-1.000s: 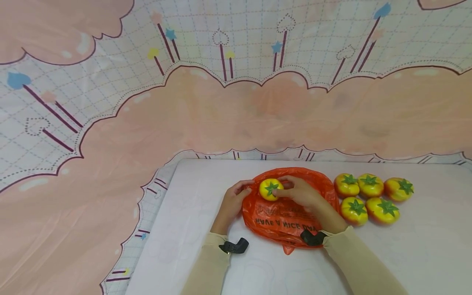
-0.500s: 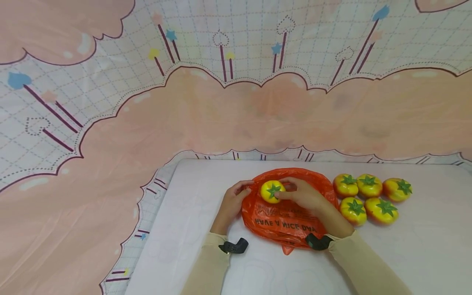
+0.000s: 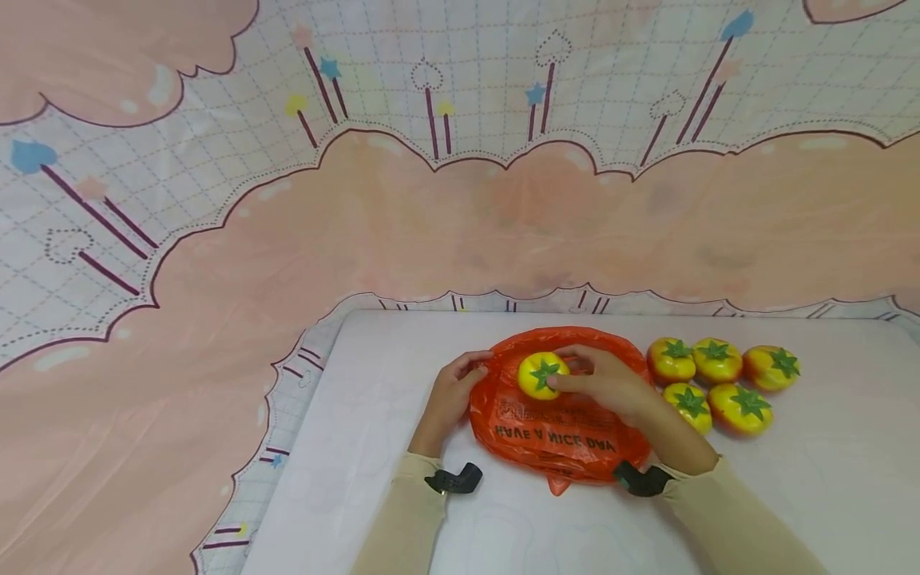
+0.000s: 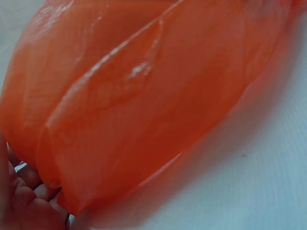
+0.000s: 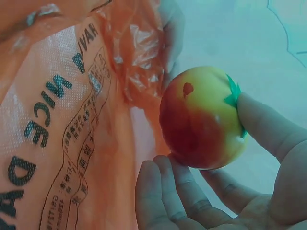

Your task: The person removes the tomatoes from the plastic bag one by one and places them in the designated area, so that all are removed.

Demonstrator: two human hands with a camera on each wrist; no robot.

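A red plastic bag [image 3: 553, 431] with dark printed lettering lies spread on the table, its rim standing up around it. My left hand [image 3: 454, 390] grips the bag's left rim; its curled fingers show at the bag's edge in the left wrist view. With my right hand [image 3: 611, 383] I hold a yellow-and-red artificial tomato [image 3: 539, 377] above the bag. In the right wrist view the thumb [image 5: 268, 124] presses by the green leafy top of the tomato [image 5: 201, 120], and the fingers support it from the other side.
Several more artificial tomatoes [image 3: 717, 362] sit in two rows right of the bag, close to my right forearm. The white table [image 3: 374, 383] ends at the back against a patterned pink and white cloth [image 3: 460, 231]. A black wrist device [image 3: 456, 479] is on each arm.
My right hand has shifted a little to the right with the tomato, and the tomato is slightly lower. The left hand and the bag stay nearly the same.
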